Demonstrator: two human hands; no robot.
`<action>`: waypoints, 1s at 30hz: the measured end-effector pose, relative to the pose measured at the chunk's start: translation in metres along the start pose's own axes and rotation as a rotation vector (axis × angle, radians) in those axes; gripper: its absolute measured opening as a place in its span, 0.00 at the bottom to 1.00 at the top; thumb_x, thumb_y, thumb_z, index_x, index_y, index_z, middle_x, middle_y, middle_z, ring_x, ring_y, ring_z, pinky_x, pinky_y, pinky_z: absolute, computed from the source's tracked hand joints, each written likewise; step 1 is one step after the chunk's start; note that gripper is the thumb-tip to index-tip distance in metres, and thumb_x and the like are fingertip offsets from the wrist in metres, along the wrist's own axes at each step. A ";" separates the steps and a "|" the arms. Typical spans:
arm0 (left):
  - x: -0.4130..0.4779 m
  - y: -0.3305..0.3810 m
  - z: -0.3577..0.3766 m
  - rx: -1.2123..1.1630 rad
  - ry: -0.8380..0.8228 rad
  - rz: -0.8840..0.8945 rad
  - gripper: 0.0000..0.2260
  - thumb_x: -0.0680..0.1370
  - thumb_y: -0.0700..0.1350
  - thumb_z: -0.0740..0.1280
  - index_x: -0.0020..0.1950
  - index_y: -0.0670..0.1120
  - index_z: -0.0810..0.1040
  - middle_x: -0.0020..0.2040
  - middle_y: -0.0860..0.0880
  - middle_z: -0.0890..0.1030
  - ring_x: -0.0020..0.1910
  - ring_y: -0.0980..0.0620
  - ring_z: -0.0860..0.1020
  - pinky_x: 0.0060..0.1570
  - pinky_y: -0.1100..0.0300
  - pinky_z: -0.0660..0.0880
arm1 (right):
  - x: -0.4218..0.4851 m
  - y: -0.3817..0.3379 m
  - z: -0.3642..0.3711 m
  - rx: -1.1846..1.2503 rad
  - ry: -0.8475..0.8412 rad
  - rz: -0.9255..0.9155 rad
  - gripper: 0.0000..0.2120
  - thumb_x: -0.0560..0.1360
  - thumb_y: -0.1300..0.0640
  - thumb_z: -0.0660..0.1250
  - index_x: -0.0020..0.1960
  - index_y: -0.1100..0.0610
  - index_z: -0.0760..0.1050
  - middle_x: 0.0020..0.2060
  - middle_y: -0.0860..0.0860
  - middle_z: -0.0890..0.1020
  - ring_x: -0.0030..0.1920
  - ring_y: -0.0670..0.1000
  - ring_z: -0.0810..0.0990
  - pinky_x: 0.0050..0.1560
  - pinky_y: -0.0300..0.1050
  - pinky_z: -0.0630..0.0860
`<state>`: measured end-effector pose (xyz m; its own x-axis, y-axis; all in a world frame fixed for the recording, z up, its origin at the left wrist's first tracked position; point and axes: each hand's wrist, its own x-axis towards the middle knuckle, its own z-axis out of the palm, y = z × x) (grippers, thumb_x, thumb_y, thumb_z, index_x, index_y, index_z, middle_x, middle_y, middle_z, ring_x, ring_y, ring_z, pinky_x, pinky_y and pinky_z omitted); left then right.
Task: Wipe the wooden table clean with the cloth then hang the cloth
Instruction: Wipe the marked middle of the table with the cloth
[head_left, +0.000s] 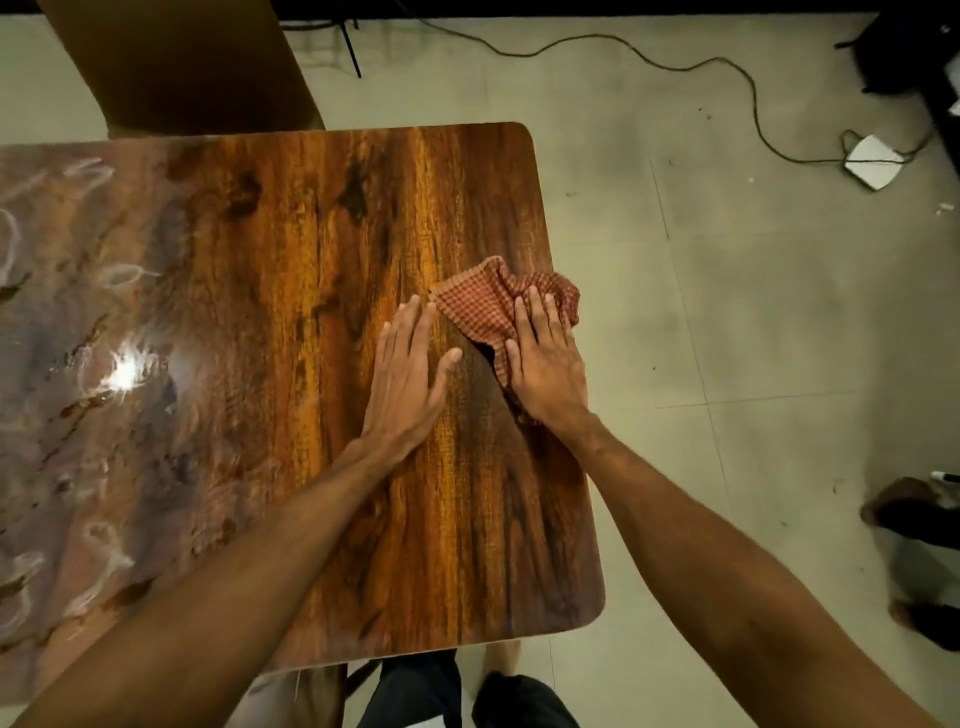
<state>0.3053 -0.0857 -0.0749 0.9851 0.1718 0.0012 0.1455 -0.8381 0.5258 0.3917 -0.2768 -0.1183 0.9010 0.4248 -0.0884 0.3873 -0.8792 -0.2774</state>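
A glossy wooden table (291, 291) fills the left and middle of the head view. Its left half is covered with pale smears and wet streaks (98, 364) under a glare spot. A red-and-cream checked cloth (480, 301) lies bunched near the table's right edge. My right hand (545, 364) presses flat on the cloth's near part, fingers spread, hiding some of it. My left hand (408, 374) rests flat on the bare wood just left of the cloth, fingers apart, its fingertips close to the cloth's corner.
A brown chair back (187, 67) stands beyond the table's far edge. On the tiled floor to the right run a black cable (675, 67) and a white device (875, 161). Another person's feet (914, 514) are at the right edge. My own legs (467, 696) show below the table.
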 end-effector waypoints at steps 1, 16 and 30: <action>-0.008 0.003 0.001 -0.001 -0.007 -0.004 0.29 0.85 0.57 0.54 0.83 0.45 0.53 0.83 0.45 0.52 0.82 0.50 0.49 0.81 0.50 0.44 | -0.016 -0.001 0.003 0.010 -0.005 0.013 0.29 0.88 0.48 0.47 0.85 0.58 0.49 0.85 0.56 0.50 0.84 0.57 0.46 0.84 0.56 0.51; -0.194 0.069 0.029 -0.004 -0.053 -0.038 0.30 0.84 0.59 0.51 0.82 0.45 0.56 0.82 0.45 0.56 0.82 0.49 0.52 0.81 0.48 0.47 | -0.241 -0.009 0.017 0.066 -0.081 0.101 0.29 0.87 0.46 0.46 0.85 0.55 0.48 0.85 0.53 0.49 0.85 0.55 0.44 0.83 0.57 0.55; -0.269 0.017 -0.010 0.009 -0.020 -0.073 0.30 0.84 0.59 0.52 0.82 0.44 0.56 0.82 0.44 0.56 0.82 0.49 0.52 0.80 0.53 0.42 | -0.303 -0.102 0.045 0.103 -0.057 -0.019 0.29 0.87 0.46 0.48 0.85 0.57 0.50 0.84 0.56 0.50 0.84 0.57 0.46 0.83 0.59 0.48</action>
<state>0.0418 -0.1407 -0.0582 0.9734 0.2227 -0.0539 0.2181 -0.8282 0.5162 0.0708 -0.3061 -0.1068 0.8800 0.4552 -0.1353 0.3793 -0.8452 -0.3765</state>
